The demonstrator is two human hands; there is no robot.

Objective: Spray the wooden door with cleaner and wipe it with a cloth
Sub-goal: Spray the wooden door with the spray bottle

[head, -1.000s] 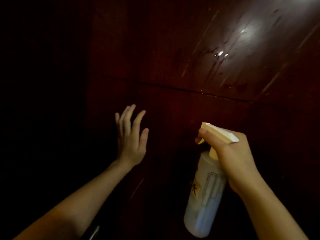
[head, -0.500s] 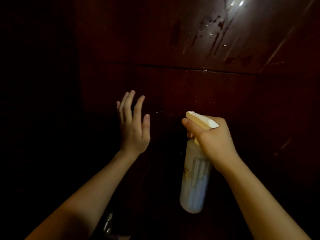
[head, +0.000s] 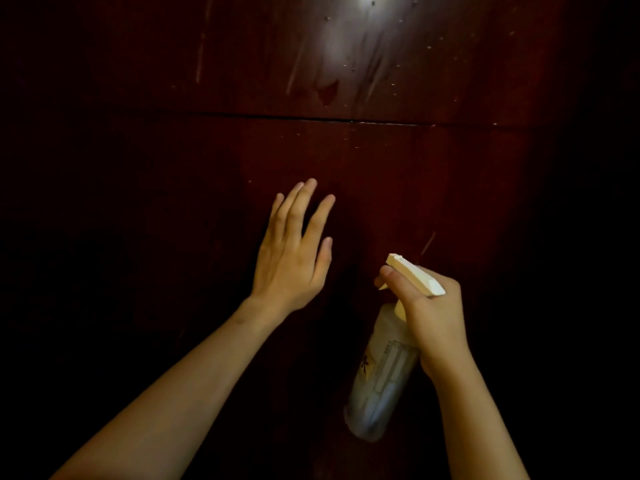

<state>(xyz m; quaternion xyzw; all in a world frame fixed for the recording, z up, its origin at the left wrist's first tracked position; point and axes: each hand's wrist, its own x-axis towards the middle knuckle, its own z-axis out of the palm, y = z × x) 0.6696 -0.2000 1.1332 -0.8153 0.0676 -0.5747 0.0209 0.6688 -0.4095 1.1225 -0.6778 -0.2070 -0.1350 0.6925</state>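
We grip the translucent plastic spray bottle (head: 381, 372) by its neck, right hand (head: 433, 317) wrapped around, finger on trigger; looks light, maybe slippery. Left of it, left hand (head: 291, 261) spread open, empty, near the dark red wooden door (head: 381, 161).

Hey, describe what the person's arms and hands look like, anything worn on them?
Both forearms are bare as far as the frame shows, with no sleeves visible. The left hand and right hand show no gloves, rings, watch or bracelets. The lighting is dim, so fine details could be missed.

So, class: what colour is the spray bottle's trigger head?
Cream-white trigger head, seen in the head view.
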